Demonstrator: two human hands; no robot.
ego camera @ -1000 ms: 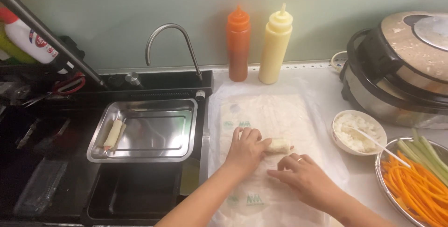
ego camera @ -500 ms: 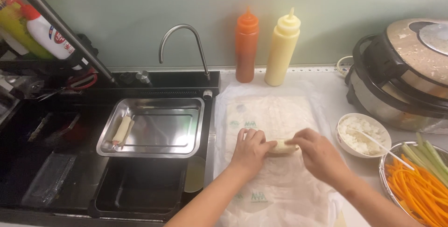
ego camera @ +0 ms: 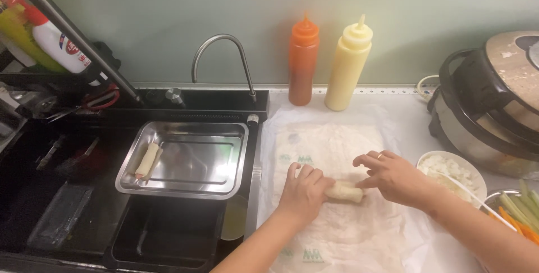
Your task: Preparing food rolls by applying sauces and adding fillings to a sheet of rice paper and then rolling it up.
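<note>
On the white wrapper sheet (ego camera: 337,149) spread over the counter, both hands meet around a small pale roll (ego camera: 344,192). The left hand (ego camera: 304,191) lies curled over the roll's left end, fingers bent down and pressing on it. The right hand (ego camera: 393,176) comes in from three o'clock, fingers loosely bent, fingertips touching the roll's right end; a ring shows on one finger. The roll lies crosswise between the two hands, on the sheet's middle.

At twelve o'clock from the hands, two squeeze bottles stand against the wall: an orange bottle (ego camera: 303,62) and, just beside it to the right, a pale yellow bottle (ego camera: 348,65), both with pointed caps. Far off at ten o'clock a white bottle (ego camera: 59,43) with a red cap and a red-and-blue label leans on a rack. The sheet carries small green printed marks.

At nine o'clock a steel tray (ego camera: 224,161) sits over the sink, with a finished roll (ego camera: 147,159) at its left side. At three o'clock sits a white bowl (ego camera: 477,180) of white filling.
</note>
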